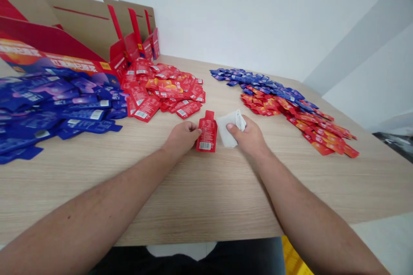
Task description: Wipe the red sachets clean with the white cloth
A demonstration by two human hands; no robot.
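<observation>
I'm watching through the one head-worn camera, looking forward and down from just behind the near edge of the wood-grain table (206,206). The left forearm (90,210) and right forearm (309,210) reach in from the bottom corners, putting the left hand (182,139) and right hand (247,137) close by at mid-frame, while the cardboard carton (80,30) and white wall (258,13) sit farther off.

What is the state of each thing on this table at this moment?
Left hand: fingers against the single sachet
Single red sachet: flat, barcode up
Right hand: closed over the cloth
White cloth: folded, crumpled
Cardboard box: flaps open
Blue sachets: loose heap
Red sachets: loose heap
Far-right sachets: blue and orange-red, spread out
</observation>
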